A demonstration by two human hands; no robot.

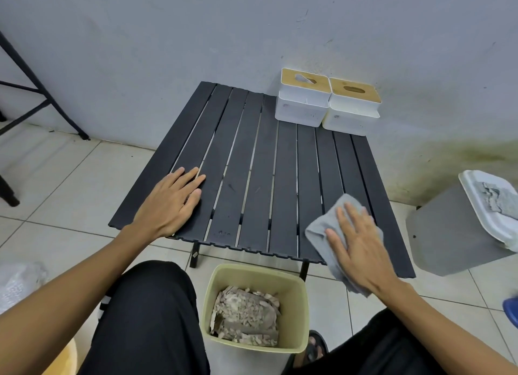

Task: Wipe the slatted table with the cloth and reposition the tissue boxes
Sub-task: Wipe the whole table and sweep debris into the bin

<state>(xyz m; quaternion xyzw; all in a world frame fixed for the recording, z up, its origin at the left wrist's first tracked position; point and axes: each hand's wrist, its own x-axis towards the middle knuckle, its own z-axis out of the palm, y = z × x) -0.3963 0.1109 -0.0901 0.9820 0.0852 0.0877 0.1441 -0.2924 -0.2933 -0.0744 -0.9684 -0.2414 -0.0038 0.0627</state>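
A low black slatted table (252, 164) stands against the wall. Two white tissue boxes with wooden lids sit side by side at its far right corner, the left box (302, 99) touching the right box (353, 108). A grey cloth (322, 228) lies on the table's near right corner. My right hand (361, 242) presses flat on the cloth with straight fingers. My left hand (171, 203) rests flat on the slats at the near left, holding nothing.
A yellow-green bin (291, 287) with scraps stands on the tiled floor between my knees, just before the table. A grey container (448, 234) with a white lid sits to the right. Black metal frame legs (39, 94) stand at the far left.
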